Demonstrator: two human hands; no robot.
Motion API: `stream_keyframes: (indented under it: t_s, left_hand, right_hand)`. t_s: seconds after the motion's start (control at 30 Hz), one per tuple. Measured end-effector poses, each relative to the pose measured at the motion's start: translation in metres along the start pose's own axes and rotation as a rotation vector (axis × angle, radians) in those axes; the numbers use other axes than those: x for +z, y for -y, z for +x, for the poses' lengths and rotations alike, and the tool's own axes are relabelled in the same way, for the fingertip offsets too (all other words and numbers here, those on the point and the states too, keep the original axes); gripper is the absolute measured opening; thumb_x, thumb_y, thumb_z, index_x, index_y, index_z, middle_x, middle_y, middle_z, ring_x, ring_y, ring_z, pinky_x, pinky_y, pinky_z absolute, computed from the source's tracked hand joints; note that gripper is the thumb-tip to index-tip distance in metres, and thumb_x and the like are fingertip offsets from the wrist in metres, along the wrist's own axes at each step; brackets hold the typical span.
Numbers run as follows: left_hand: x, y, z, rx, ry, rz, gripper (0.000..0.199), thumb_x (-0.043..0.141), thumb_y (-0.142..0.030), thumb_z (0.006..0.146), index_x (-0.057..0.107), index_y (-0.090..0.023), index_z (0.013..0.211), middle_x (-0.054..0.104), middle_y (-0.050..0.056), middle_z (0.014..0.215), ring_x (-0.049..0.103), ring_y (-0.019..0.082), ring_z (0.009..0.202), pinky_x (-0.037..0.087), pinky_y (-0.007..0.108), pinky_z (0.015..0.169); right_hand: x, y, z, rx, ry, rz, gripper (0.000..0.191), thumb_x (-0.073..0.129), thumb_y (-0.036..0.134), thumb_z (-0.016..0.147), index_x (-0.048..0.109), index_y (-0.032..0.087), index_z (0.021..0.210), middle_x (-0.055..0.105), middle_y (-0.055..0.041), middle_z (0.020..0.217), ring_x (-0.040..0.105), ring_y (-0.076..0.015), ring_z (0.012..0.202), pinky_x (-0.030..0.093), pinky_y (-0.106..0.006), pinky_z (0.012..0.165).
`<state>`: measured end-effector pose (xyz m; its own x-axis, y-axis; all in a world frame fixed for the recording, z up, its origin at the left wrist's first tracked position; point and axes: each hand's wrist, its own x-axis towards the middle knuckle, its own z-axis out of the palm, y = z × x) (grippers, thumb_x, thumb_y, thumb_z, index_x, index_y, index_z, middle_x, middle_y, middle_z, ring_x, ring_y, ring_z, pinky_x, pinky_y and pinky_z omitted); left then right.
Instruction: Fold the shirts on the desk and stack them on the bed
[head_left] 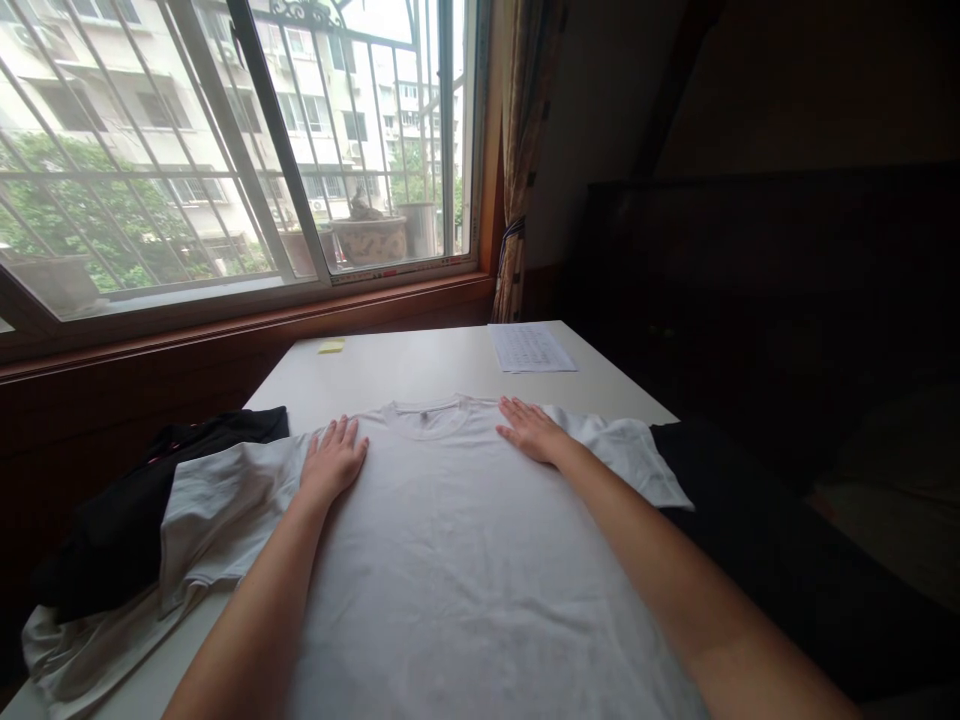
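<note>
A white T-shirt (442, 530) lies spread out on the white table, its neckline at the far side and its sleeves out to both sides. Flat on its left shoulder rests my left hand (335, 460), fingers extended. My right hand (531, 430) presses flat on the right shoulder with the fingers stretched out. Neither hand grips the cloth. Soft wrinkles run across the shirt's lower front. The near hem is out of view.
Dark clothing (127, 520) and a pale garment (97, 650) lie at the left edge of the table (405, 365). Dark cloth (750, 540) is at the right. Printed paper (531, 347) and yellow sticky notes (331, 346) lie at the back, before a barred window.
</note>
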<state>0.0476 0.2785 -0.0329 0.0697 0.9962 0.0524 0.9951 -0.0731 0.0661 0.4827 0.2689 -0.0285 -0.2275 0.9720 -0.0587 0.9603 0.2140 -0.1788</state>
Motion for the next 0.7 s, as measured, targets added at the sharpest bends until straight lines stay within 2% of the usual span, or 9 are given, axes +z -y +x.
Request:
stream_keyframes:
  t_s: [0.1, 0.23, 0.37, 0.43, 0.57, 0.7]
  left_hand:
    - [0.0, 0.007, -0.003, -0.009, 0.002, 0.007, 0.068, 0.021, -0.051, 0.105, 0.03, -0.017, 0.164, 0.019, 0.008, 0.173, 0.018, 0.028, 0.16, 0.015, 0.053, 0.128]
    - [0.001, 0.008, -0.004, -0.018, -0.01, 0.012, 0.068, 0.021, -0.051, 0.105, 0.03, -0.019, 0.164, 0.02, 0.008, 0.173, 0.018, 0.028, 0.16, 0.014, 0.052, 0.129]
    - [0.003, 0.008, -0.004, -0.023, -0.012, 0.013, 0.069, 0.02, -0.052, 0.104, 0.03, -0.02, 0.164, 0.02, 0.007, 0.173, 0.018, 0.027, 0.16, 0.014, 0.051, 0.129]
    - [0.003, 0.008, -0.004, -0.026, -0.01, 0.013, 0.069, 0.019, -0.053, 0.104, 0.029, -0.02, 0.164, 0.02, 0.007, 0.173, 0.018, 0.028, 0.16, 0.015, 0.052, 0.129]
    - [0.003, 0.008, -0.003, -0.025, -0.011, 0.011, 0.07, 0.017, -0.053, 0.104, 0.028, -0.019, 0.164, 0.02, 0.007, 0.173, 0.017, 0.028, 0.16, 0.015, 0.052, 0.129]
    - [0.005, 0.009, -0.003, -0.022, -0.017, 0.011, 0.07, 0.018, -0.052, 0.104, 0.028, -0.018, 0.164, 0.019, 0.008, 0.173, 0.017, 0.028, 0.16, 0.014, 0.053, 0.129]
  right_hand:
    - [0.001, -0.013, -0.005, 0.049, -0.02, -0.014, 0.076, 0.022, 0.064, 0.102, 0.02, 0.026, 0.168, 0.013, -0.002, 0.175, 0.011, -0.0247, 0.161, 0.01, -0.051, 0.129]
    - [-0.005, -0.041, -0.013, 0.21, -0.049, -0.06, 0.073, 0.029, 0.064, 0.101, 0.031, 0.028, 0.164, 0.023, -0.0047, 0.173, 0.019, -0.0266, 0.159, 0.011, -0.054, 0.128]
    - [-0.027, -0.083, -0.034, 0.401, -0.105, -0.084, 0.063, 0.027, 0.055, 0.103, 0.045, 0.025, 0.156, 0.032, -0.0105, 0.17, 0.029, -0.0337, 0.155, 0.016, -0.06, 0.125]
    - [-0.041, -0.105, -0.047, 0.492, -0.124, -0.092, 0.061, 0.029, 0.053, 0.103, 0.05, 0.023, 0.153, 0.036, -0.0133, 0.167, 0.035, -0.0369, 0.15, 0.023, -0.059, 0.122]
    - [-0.056, -0.139, -0.073, 0.636, -0.117, -0.078, 0.068, 0.038, 0.06, 0.099, 0.053, 0.018, 0.149, 0.044, -0.0228, 0.158, 0.046, -0.0441, 0.14, 0.041, -0.057, 0.109]
    - [-0.054, -0.156, -0.095, 0.789, -0.166, -0.081, 0.08, 0.055, 0.07, 0.089, 0.053, 0.018, 0.15, 0.043, -0.0269, 0.155, 0.043, -0.0494, 0.138, 0.042, -0.059, 0.105]
